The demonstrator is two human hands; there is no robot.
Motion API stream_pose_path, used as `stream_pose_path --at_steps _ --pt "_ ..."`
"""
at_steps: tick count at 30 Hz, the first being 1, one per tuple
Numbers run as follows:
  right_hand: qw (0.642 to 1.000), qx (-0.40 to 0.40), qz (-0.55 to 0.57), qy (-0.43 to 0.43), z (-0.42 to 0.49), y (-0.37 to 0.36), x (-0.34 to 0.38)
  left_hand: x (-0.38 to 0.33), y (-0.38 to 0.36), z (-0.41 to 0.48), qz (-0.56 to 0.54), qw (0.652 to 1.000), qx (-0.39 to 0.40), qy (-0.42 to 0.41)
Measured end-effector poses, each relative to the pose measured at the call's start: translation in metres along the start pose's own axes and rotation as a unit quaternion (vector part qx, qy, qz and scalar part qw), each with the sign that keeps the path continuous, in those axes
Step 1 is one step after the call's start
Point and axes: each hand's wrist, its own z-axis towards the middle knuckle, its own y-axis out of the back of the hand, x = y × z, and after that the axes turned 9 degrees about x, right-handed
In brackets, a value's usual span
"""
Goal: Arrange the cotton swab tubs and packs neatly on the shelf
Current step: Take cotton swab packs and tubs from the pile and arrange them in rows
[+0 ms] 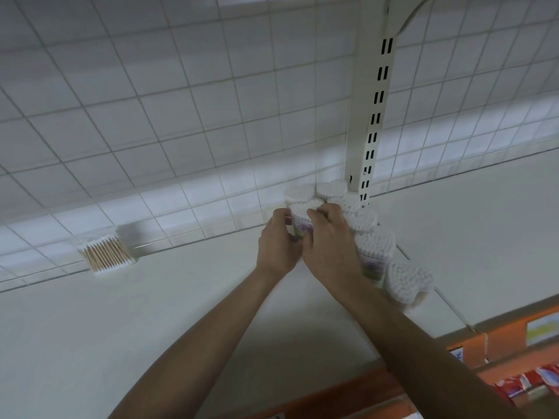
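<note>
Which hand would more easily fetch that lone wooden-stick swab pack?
Probably left. The left hand is on the side of the wooden-stick swab pack; the right hand lies beyond it, beside the row of tubs.

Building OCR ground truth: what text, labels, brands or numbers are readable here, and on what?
No text is readable.
Label on held tub, gripped by left hand and right hand: purple-green, blurred.
Label on neighbouring tub: blurred.
Print on yellow shelf-edge tag: blurred.
Print on red packs below: too small.
</note>
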Motion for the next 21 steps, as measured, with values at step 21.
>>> stream_pose_path --at_steps 21 --pt "0.998 -0.058 -0.006 0.035 -0.0051 -0.0021 0.0037 0.0023 -0.0013 -0.0013 0.013 1.0 0.001 0.007"
